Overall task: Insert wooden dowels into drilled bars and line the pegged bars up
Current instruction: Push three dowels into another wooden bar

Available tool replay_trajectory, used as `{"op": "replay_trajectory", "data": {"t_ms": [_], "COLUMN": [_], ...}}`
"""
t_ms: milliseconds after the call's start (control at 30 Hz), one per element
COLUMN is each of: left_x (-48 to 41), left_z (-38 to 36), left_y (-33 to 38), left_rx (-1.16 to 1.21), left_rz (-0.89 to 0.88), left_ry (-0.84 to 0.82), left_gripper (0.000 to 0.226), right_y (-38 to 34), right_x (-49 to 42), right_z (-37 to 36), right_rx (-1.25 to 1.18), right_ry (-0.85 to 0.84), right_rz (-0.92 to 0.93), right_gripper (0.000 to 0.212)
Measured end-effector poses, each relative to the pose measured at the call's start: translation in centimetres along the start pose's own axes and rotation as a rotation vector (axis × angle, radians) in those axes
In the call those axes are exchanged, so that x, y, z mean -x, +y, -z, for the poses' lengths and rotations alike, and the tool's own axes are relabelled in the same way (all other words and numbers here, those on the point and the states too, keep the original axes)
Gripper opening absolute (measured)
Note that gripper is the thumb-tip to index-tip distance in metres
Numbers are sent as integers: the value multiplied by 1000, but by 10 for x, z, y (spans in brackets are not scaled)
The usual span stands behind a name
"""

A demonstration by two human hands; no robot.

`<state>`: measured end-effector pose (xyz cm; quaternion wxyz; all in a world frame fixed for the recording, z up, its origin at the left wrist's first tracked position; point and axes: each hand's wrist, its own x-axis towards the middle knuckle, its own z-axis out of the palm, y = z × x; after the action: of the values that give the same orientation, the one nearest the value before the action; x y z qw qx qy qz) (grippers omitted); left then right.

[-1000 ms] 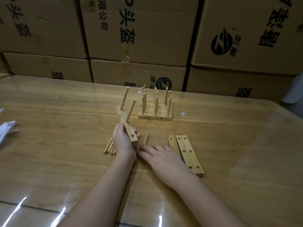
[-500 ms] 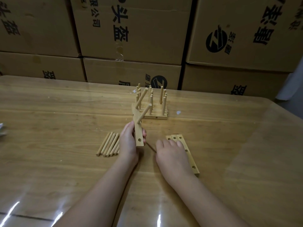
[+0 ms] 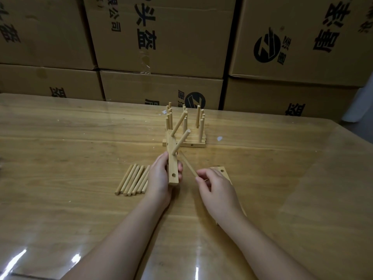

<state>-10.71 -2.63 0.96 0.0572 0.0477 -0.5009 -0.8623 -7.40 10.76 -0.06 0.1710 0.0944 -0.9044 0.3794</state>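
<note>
Two grips: left fingers [image 3: 180,166] around a two-pegged bar [image 3: 173,168], right fingers [image 3: 202,175] in a pinch on one dowel [image 3: 187,165].

A wide wooden tabletop [image 3: 60,158] under a glossy, clear cover stretches on all sides of the fingers [image 3: 203,175]. Well beyond the fingers, along its far edge, brown cardboard boxes [image 3: 181,37] are stacked in two rows and fill the whole background. They carry black printed characters and a round logo [image 3: 266,47]. Closer to the person than the fingers, bright streaks of light [image 3: 18,257] reflect on the surface. The room is rather dim. A small white scrap [image 3: 219,138] lies beyond the fingers, slightly to the right.
</note>
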Motion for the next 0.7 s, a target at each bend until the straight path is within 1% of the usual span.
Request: {"op": "replay_trajectory", "data": {"t_ms": [100, 333, 467, 533, 600, 633, 700], "left_x": [-1, -3, -5, -5, -6, -6, -6], "left_z": [1, 1, 2, 2, 2, 2, 2], "left_y": [0, -2, -3, -3, -3, -3, -3], "left_rx": [12, 29, 38, 41, 32, 28, 22], "left_rz": [30, 38, 28, 28, 28, 29, 36], "left_ry": [21, 27, 2, -11, -23, -29, -51], "left_gripper": [31, 31, 29, 29, 30, 30, 30], "right_y": [-1, -1, 1, 0, -2, -4, -7], "right_x": [1, 2, 1, 1, 0, 0, 0], "right_z": [-2, -2, -1, 2, 4, 6, 10], "right_rx": [24, 38, 57, -32, -234, -314, -393], "right_ry": [-26, -37, -9, 19, 34, 25, -44], "right_rz": [50, 61, 58, -4, -87, -118, -133], "right_gripper": [15, 10, 11, 8, 9, 12, 12]}}
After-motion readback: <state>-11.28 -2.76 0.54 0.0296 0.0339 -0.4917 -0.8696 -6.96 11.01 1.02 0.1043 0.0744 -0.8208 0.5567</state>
